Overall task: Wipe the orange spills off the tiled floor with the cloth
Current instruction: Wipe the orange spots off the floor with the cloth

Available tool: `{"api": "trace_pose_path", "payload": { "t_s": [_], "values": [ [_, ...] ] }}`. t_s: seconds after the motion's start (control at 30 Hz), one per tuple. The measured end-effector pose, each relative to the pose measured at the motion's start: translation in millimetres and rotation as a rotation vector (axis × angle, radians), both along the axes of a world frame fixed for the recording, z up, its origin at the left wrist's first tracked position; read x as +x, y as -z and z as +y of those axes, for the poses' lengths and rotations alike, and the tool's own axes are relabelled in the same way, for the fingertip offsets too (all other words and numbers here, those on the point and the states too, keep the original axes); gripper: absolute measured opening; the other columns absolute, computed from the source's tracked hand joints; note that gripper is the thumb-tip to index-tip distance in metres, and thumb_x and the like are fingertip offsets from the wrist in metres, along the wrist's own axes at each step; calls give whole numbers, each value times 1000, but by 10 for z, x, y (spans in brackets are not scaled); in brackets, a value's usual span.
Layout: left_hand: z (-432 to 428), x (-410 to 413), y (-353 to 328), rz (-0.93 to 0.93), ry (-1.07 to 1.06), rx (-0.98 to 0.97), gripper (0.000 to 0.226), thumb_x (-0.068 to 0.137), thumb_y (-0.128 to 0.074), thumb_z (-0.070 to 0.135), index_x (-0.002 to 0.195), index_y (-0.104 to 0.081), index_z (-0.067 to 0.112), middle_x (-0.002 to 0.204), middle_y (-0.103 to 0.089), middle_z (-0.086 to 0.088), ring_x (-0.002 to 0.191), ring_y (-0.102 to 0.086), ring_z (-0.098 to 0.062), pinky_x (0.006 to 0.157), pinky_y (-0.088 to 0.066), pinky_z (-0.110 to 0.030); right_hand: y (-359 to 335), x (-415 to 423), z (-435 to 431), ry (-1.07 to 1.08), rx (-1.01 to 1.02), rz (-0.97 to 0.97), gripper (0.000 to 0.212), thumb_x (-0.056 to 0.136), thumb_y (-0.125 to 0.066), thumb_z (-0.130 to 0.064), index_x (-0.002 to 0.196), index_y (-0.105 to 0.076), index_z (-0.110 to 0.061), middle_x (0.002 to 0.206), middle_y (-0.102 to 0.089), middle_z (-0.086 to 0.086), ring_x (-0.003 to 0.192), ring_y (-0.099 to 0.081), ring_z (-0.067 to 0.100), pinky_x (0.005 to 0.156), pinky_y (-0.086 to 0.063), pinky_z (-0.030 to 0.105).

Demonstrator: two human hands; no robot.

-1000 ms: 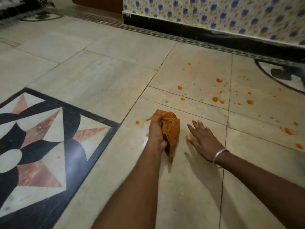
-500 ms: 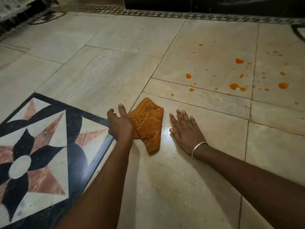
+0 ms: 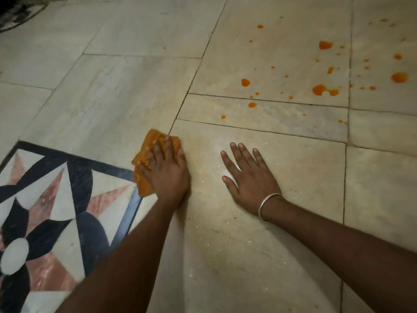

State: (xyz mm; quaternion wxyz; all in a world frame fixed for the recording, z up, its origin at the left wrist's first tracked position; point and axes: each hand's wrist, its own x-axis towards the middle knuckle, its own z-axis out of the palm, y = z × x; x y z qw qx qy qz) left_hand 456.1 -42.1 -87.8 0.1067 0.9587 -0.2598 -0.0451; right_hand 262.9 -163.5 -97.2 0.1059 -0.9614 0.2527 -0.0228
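At the far corner of the black, pink and white star-patterned inlay (image 3: pixel 56 199), the left hand (image 3: pixel 168 175) presses flat-fingered on the folded orange cloth (image 3: pixel 158 137) against the pale tiled floor (image 3: pixel 112 98). The right hand (image 3: pixel 250 177) lies spread and empty, apart from the left. The orange spills (image 3: pixel 322 89) sit well apart, far right, so slide the cloth there under steady pressure, gathering drops inward.
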Motion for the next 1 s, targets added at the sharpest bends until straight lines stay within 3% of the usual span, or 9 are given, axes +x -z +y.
{"api": "trace_pose_path", "payload": {
  "t_s": [0.1, 0.2, 0.4, 0.57, 0.73, 0.83, 0.93, 1.0],
  "values": [
    [194, -585, -6, -17, -77, -1, 63, 109, -9, 54, 166, 3, 29, 175, 2, -5, 161, 4, -28, 126, 9, -61, -5, 8, 14, 10, 0, 3, 65, 103, -16, -51, 161, -11, -22, 168, -7, 10, 156, -5, 26, 124, -12, 52],
    [56, -936, 7, 7, 9, 7, 66, 107, -7, 55, 166, 4, 29, 175, 6, -4, 161, 11, -25, 125, 16, -57, -16, 11, 23, 9, -13, 14, 65, 102, -16, -51, 161, -10, -23, 168, -6, 9, 156, -4, 26, 124, -12, 52],
    [-224, -213, -72, 10, 323, 25, 59, 111, -15, 53, 166, -4, 35, 175, 3, 3, 161, 9, -17, 127, 14, -53, -42, 3, 6, 7, -32, 44, 66, 101, -15, -53, 161, -11, -24, 168, -10, 9, 155, -9, 26, 124, -12, 51],
    [320, 134, -48, 32, 46, -27, 60, 112, -14, 48, 167, 0, 29, 176, 4, -3, 161, 7, -22, 127, 10, -57, -48, 11, 16, 8, -24, 55, 66, 101, -13, -54, 161, -7, -25, 168, -5, 7, 156, -4, 24, 125, -9, 49],
    [521, -968, 13, -8, -120, -76, 65, 108, -14, 49, 167, 1, 25, 174, 1, -7, 161, 1, -29, 127, 4, -60, -33, 1, 36, 21, -26, 52, 66, 102, -14, -52, 161, -8, -24, 168, -6, 9, 156, -5, 25, 125, -11, 51],
    [199, -1338, 78, -50, 26, -92, 63, 110, -20, 48, 167, -6, 26, 173, -1, -6, 161, 2, -28, 127, 8, -58, -36, 5, 21, 13, -36, 57, 66, 101, -13, -51, 161, -9, -23, 168, -7, 9, 156, -6, 25, 125, -11, 50],
    [-70, -935, 0, -36, 246, 0, 60, 111, -18, 46, 167, -3, 28, 174, 3, -3, 161, 6, -24, 126, 12, -57, -43, 3, 7, -9, -47, 65, 66, 101, -12, -50, 161, -12, -23, 168, -9, 8, 155, -7, 24, 125, -10, 49],
    [-52, -528, -2, -49, 206, -2, 59, 113, -22, 39, 167, -4, 24, 174, 0, -4, 162, 3, -26, 127, 9, -58, -51, -5, -2, -3, -57, 59, 66, 100, -11, -49, 160, -14, -22, 168, -11, 9, 155, -10, 25, 125, -10, 48]
  ]
}}
